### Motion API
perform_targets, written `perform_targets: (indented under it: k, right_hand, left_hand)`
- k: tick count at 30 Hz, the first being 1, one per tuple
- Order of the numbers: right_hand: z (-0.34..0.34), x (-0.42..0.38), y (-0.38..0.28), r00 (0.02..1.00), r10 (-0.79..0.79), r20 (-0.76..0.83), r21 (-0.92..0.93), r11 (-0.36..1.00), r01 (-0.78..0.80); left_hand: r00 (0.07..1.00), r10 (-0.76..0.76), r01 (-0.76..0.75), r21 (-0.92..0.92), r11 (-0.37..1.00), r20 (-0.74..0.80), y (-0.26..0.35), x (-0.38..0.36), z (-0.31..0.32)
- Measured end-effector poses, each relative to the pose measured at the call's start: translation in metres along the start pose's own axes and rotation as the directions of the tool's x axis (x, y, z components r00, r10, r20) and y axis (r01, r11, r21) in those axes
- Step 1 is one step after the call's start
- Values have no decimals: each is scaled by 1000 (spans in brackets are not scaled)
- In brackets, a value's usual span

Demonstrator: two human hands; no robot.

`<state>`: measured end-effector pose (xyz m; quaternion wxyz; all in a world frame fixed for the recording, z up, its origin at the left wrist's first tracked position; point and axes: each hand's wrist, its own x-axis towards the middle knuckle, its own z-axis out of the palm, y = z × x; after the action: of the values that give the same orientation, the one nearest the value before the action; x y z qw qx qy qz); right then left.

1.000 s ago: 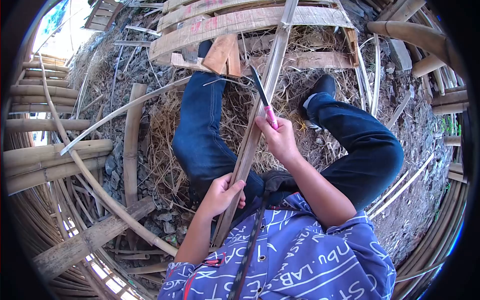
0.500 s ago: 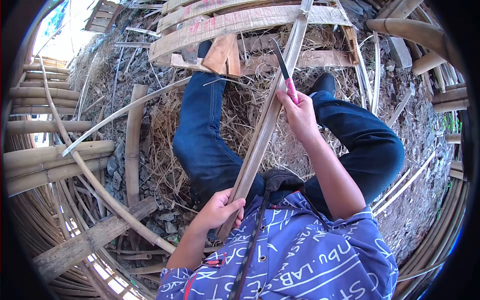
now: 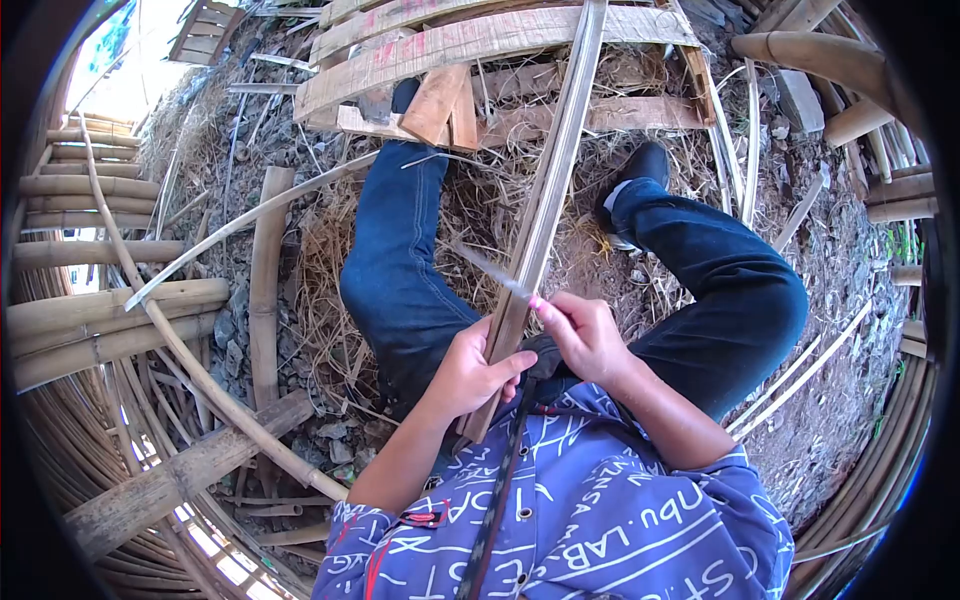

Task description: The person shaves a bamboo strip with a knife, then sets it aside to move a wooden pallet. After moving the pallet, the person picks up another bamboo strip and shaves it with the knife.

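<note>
A long split bamboo strip (image 3: 545, 205) runs from my lap up over the slatted wooden pallet in front of me. My left hand (image 3: 478, 370) is wrapped round its lower part, close to my belly. In my right hand (image 3: 583, 335) is a knife (image 3: 500, 276) with a pink handle, mostly hidden by my fingers. Its blade, smeared by motion, lies across the strip and points up to the left, a short way above my left hand.
The slatted pallet (image 3: 450, 48) stands at my feet, with small wood pieces (image 3: 437, 103) against it. Bamboo poles (image 3: 120, 300) are stacked on the left, and a thin bamboo pole (image 3: 215, 395) slants there. More poles (image 3: 815, 62) lie at upper right. Straw and stones cover the ground.
My right hand has drawn the knife down the strip toward me. My left hand has moved up and right along with the strip's lower end. My right foot has shifted slightly.
</note>
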<state>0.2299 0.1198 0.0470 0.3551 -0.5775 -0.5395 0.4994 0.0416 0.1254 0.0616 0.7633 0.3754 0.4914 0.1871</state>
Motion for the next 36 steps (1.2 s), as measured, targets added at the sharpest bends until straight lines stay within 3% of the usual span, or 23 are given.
perform_targets:
  k: [2, 4, 7, 8, 10, 15, 18, 21, 24, 30, 36]
  right_hand:
    - [-1, 0, -8, 994, -108, 19, -169, 980, 109]
    - [-5, 7, -10, 991, -126, -47, -285, 953, 108]
    - [-21, 22, -15, 994, -30, -108, -304, 953, -4]
    - [-25, 25, -12, 993, -24, -111, -291, 957, -10]
    - [-29, 27, -17, 993, -39, -111, -268, 963, 8]
    - [-24, 24, -6, 996, -7, -90, -232, 973, -14]
    - [-18, 18, 1, 993, -28, -118, -112, 994, 15]
    - [-17, 9, 0, 999, 6, -42, 23, 1000, -5]
    - [-16, -1, 2, 998, -56, -37, 27, 998, 57]
    - [-21, -13, -6, 999, -31, -39, 47, 998, 33]
    - [-27, -31, -15, 1000, -1, -7, 96, 995, 2]
  left_hand:
    - [999, 25, -25, 12, 1000, 26, 4, 4, 2]
    - [997, 53, -54, 18, 998, 51, 6, 4, 4]
    - [957, -13, 67, -179, 982, 289, 1, 1, -4]
    - [958, -13, 67, -180, 981, 285, 1, -1, -6]
    - [909, -22, 205, -400, 893, 417, -2, -8, -7]
    - [916, 49, 147, -447, 883, 399, -14, -11, 0]
    - [939, 35, 111, -400, 910, 341, -12, -11, 3]
    - [976, 91, -2, -412, 911, 197, -10, -8, 4]
    - [963, 174, -99, -330, 939, 205, -5, -4, 5]
    - [962, 225, -147, -400, 905, 156, -3, 6, 17]
    - [953, 294, -255, -336, 907, 69, 7, 26, 23]
